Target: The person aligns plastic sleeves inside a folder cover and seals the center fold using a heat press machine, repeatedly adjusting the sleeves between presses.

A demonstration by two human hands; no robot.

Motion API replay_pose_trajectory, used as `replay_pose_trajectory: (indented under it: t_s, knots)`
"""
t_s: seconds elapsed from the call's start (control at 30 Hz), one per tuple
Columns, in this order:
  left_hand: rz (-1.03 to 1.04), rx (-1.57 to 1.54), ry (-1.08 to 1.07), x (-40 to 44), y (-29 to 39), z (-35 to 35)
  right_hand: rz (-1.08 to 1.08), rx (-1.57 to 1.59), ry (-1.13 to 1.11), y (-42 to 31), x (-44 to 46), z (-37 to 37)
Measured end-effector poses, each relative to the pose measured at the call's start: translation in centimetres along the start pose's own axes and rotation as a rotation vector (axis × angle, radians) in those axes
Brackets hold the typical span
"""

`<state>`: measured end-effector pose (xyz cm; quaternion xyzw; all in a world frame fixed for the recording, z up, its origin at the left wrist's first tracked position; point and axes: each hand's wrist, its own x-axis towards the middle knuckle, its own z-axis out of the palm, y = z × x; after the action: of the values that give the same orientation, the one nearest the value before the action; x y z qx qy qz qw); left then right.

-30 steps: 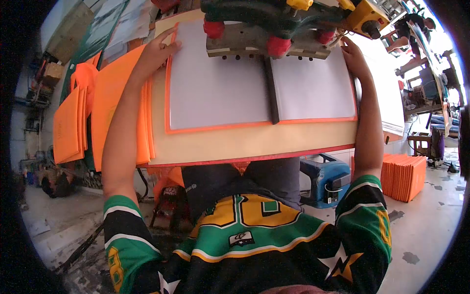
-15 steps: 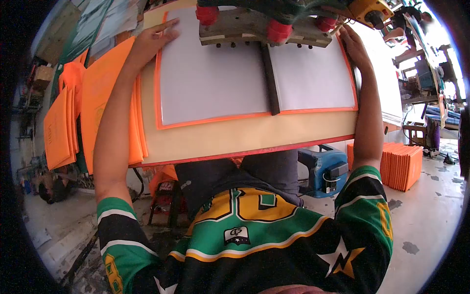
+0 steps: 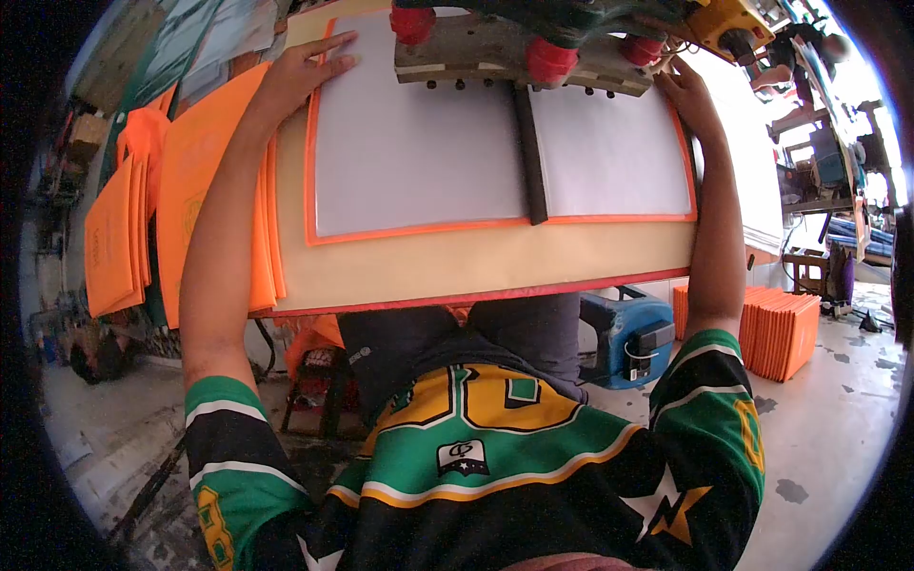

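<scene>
An orange-edged cover (image 3: 419, 235) lies spread on the cream board, with translucent whitish plastic sheets (image 3: 419, 162) over it. A black strip (image 3: 535, 171) runs down between the left and right sheets. My left hand (image 3: 307, 74) rests at the upper left edge of the cover, thumb and fingers apart, fingertips on the sheet. At the upper right edge, my right hand (image 3: 692, 100) lies with its fingers stretched along the cover, the fingertips partly hidden near the machine. Above the sheets hangs a metal press head (image 3: 495, 59) with red knobs; whether it touches them I cannot tell.
The cream board (image 3: 457, 271) has a red front edge. Orange folders (image 3: 205, 190) hang at its left, more orange pieces (image 3: 119, 238) beyond. A blue machine (image 3: 624, 338) stands below; stacked orange folders (image 3: 781, 333) sit on the floor at right. A yellow control box (image 3: 728, 27) is upper right.
The view has shifted slightly. Both hands stay at the cover's two edges, with no clear change in their hold.
</scene>
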<state>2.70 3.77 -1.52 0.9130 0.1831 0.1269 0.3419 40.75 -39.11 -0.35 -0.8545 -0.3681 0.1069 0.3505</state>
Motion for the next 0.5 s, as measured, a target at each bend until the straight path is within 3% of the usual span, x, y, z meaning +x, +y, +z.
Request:
replay_pose_trajectory:
  t_s: [0.5]
  knots:
    - [-0.075, -0.046, -0.059, 0.4, -0.5, 0.0, 0.033, 0.009, 0.042, 1.2, 0.3, 0.1]
